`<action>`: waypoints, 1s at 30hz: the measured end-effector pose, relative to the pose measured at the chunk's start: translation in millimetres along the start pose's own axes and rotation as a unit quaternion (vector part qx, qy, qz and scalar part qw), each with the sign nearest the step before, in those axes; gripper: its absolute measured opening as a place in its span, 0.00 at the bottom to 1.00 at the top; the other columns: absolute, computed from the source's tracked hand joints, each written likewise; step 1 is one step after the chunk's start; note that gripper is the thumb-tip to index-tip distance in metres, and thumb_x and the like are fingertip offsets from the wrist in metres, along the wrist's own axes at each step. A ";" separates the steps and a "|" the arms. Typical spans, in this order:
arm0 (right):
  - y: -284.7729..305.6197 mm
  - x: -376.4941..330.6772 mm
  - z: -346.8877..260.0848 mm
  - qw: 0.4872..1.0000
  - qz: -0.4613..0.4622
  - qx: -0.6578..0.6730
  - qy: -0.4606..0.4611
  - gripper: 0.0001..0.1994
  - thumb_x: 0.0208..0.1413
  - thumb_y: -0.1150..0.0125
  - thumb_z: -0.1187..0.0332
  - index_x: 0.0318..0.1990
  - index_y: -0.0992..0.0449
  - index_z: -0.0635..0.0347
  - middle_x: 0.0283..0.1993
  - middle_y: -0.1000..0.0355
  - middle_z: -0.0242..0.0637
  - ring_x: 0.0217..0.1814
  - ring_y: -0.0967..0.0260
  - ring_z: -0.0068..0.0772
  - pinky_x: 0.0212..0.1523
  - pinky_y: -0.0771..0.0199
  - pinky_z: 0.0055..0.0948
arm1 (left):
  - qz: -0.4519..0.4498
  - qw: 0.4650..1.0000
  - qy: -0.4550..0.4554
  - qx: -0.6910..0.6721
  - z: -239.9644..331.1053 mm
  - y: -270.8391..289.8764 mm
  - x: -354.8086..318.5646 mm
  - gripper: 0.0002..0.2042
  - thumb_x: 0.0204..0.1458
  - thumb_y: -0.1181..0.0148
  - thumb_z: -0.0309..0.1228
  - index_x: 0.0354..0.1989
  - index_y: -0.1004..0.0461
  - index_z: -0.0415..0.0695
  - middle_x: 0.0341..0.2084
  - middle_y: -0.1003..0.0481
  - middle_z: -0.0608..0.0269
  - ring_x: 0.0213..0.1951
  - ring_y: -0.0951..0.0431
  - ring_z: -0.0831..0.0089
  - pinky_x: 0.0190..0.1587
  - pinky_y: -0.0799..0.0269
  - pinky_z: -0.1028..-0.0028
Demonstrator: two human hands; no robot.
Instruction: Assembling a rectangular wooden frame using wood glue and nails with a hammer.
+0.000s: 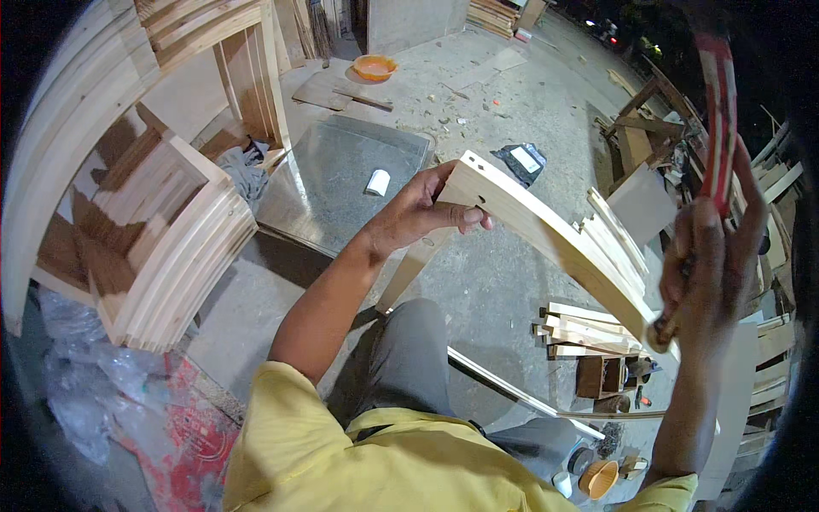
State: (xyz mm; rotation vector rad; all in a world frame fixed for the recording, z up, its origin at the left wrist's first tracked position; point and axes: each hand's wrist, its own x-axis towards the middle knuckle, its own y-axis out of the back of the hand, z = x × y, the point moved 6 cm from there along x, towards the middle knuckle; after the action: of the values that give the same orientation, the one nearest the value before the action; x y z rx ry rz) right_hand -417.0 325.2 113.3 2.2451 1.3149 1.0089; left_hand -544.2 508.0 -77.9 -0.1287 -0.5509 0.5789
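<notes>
My left hand [418,218] grips the near end of a long, pale, slightly curved wooden piece [546,235], thumb lying by small drilled holes in its face. The piece slants down to the right, toward my right hand [708,264]. My right hand is raised at the right edge and shut on a tool with a red striped handle [721,111] that points upward; its top runs into the dark rim, so I cannot tell what kind of tool it is. Below are my grey trousers and yellow shirt.
Stacked curved wooden frames [162,222] fill the left. On the concrete floor lie a grey sheet [341,179] with a white roll [377,182], an orange bowl [374,66], short wood offcuts [589,333], a small wooden box [601,375] and a thin strip [512,388]. Plastic bags [85,375] sit lower left.
</notes>
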 end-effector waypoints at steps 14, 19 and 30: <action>-31.1 2.9 22.5 0.953 -0.238 -0.165 0.094 0.18 0.59 0.51 0.71 0.58 0.38 0.57 0.38 0.33 0.37 0.28 0.42 0.21 0.32 0.37 0.23 | 0.010 1.000 -0.002 0.027 0.8 -3.9 1.6 0.21 0.46 0.37 0.31 0.49 0.34 0.41 0.35 0.24 0.60 0.38 0.23 0.74 0.36 0.29 0.75; 22.5 -29.9 28.2 0.985 -0.099 -0.020 0.138 0.21 0.58 0.50 0.74 0.60 0.41 0.59 0.32 0.32 0.34 0.25 0.44 0.17 0.28 0.41 0.21 | 0.166 0.984 0.044 0.046 -28.7 16.9 -16.9 0.24 0.47 0.39 0.30 0.53 0.37 0.37 0.42 0.28 0.54 0.42 0.26 0.65 0.47 0.28 0.67; 201.8 -360.2 272.4 0.799 0.531 -0.234 -0.160 0.11 0.52 0.45 0.73 0.44 0.30 0.62 0.23 0.37 0.38 0.26 0.40 0.24 0.27 0.40 0.25 | 0.104 0.860 -0.272 0.420 68.6 21.1 24.3 0.33 0.56 0.57 0.54 0.59 0.42 0.36 0.60 0.44 0.50 0.62 0.46 0.57 0.64 0.56 0.60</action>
State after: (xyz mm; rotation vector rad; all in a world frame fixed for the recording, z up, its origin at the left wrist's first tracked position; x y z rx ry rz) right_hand -209.9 -72.3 -95.8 2.4884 -0.4487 0.9981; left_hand -573.7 536.5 -14.2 0.8430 -0.7875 1.0350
